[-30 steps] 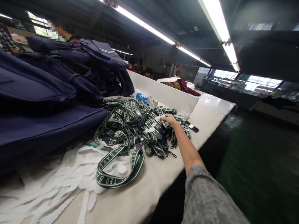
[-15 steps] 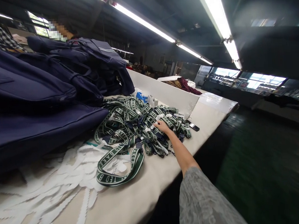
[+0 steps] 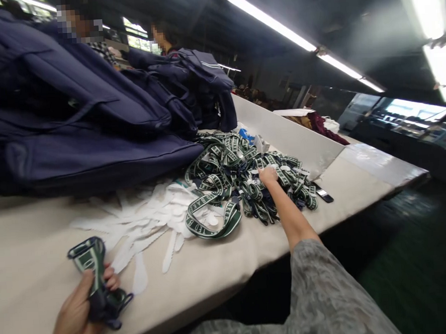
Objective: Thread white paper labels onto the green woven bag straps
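Note:
My left hand, at the lower left, is closed round a folded green webbing strap with white edging and dark navy fittings. My right hand reaches into a heap of green straps lettered in white. Its fingers look curled down among them, and whatever they hold is hidden. One strap curls in a loop at the heap's near side. Between the heap and my left hand, white strips with wavy edges lie in a loose pile.
Navy bags are piled high along the left. Behind the straps stands a white board, with a blue item near its base. A phone-like dark object lies by the table's right edge. Two people are behind the bags.
The view has swung left, so the scene sits further right. My left hand with the folded strap has come into view. My right hand stays at the heap, its fingers now less visible.

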Tool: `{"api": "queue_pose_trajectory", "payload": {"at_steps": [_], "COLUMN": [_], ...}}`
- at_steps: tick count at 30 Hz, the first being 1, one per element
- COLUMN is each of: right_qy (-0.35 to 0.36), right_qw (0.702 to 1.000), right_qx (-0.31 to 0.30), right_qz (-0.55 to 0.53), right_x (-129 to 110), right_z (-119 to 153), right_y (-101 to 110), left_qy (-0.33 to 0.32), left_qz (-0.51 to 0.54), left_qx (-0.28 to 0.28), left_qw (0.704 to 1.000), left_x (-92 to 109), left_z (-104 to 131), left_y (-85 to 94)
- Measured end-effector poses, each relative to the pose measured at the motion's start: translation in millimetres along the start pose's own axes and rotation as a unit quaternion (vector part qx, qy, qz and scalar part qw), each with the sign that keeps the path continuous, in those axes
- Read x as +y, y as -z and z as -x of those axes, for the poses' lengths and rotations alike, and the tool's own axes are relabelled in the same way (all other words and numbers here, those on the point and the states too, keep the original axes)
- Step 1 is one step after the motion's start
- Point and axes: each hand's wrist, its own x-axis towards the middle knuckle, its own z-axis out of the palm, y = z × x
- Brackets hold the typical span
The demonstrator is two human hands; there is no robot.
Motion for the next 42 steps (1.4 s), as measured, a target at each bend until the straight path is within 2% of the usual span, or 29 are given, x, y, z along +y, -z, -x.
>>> {"api": "queue_pose_trajectory", "payload": {"at_steps": [2,4,6,9,10,11,14,16,19,21,23,24,28,30,32,35,37,42], "right_qy": [0.054,0.128,0.196,0.252,0.251,0.226,0.128,0.085,0.057,0.046,0.030,0.020,-0.024,-0.042,-0.054,-0.070,-0.078,-0.100], "right_qw": [0.998,0.987,0.960,0.893,0.858,0.808,0.684,0.615,0.501,0.460,0.463,0.478,0.570,0.594,0.606,0.616,0.610,0.556], "right_qx": [0.002,-0.030,-0.109,-0.272,-0.333,-0.405,-0.541,-0.601,-0.670,-0.688,-0.679,-0.664,-0.569,-0.532,-0.504,-0.474,-0.469,-0.505], "right_qz": [-0.038,-0.097,-0.165,-0.257,-0.299,-0.364,-0.472,-0.504,-0.545,-0.560,-0.569,-0.575,-0.592,-0.602,-0.613,-0.626,-0.634,-0.652], "right_x": [-20.6,-41.9,-61.1,-84.5,-91.7,-99.0,-122.7,-138.7,-157.2,-163.2,-163.4,-161.5,-147.0,-140.5,-137.3,-138.7,-141.5,-149.7], "right_z": [17.5,47.0,91.3,177.0,206.0,233.2,296.0,321.3,343.5,354.5,365.2,370.6,388.4,392.9,395.0,398.4,402.7,410.9], "right_y": [4.0,0.9,-11.2,-40.9,-51.7,-61.9,-87.4,-98.5,-105.7,-104.8,-101.1,-98.8,-93.3,-93.1,-92.8,-88.9,-84.6,-82.4], "left_qy": [-0.012,-0.028,-0.050,-0.079,-0.083,-0.086,-0.086,-0.078,-0.057,-0.055,-0.056,-0.056,-0.086,-0.095,-0.083,-0.065,-0.062,-0.079], "left_qz": [0.023,0.029,0.026,0.010,0.004,-0.003,-0.023,-0.051,-0.120,-0.158,-0.183,-0.197,-0.243,-0.227,-0.207,-0.190,-0.173,-0.124], "left_qx": [-0.044,-0.058,-0.062,-0.068,-0.072,-0.077,-0.098,-0.126,-0.169,-0.179,-0.179,-0.175,-0.139,-0.123,-0.128,-0.146,-0.154,-0.169], "left_qw": [0.999,0.997,0.996,0.995,0.994,0.993,0.991,0.988,0.977,0.969,0.965,0.963,0.956,0.961,0.966,0.969,0.971,0.975], "left_x": [-4.7,-8.9,-12.0,-12.2,-10.8,-8.8,-1.0,3.7,7.8,7.8,4.3,0.8,-24.7,-38.8,-48.0,-49.7,-45.7,-37.5], "left_z": [-5.3,-7.2,-4.3,8.6,14.6,21.3,43.3,57.5,74.4,82.1,87.0,88.4,87.1,83.5,80.0,79.0,82.4,94.4], "left_y": [12.8,20.4,23.1,23.2,23.4,24.1,29.6,34.8,41.3,43.3,43.5,43.1,41.8,42.8,45.5,51.6,55.7,60.3]}}
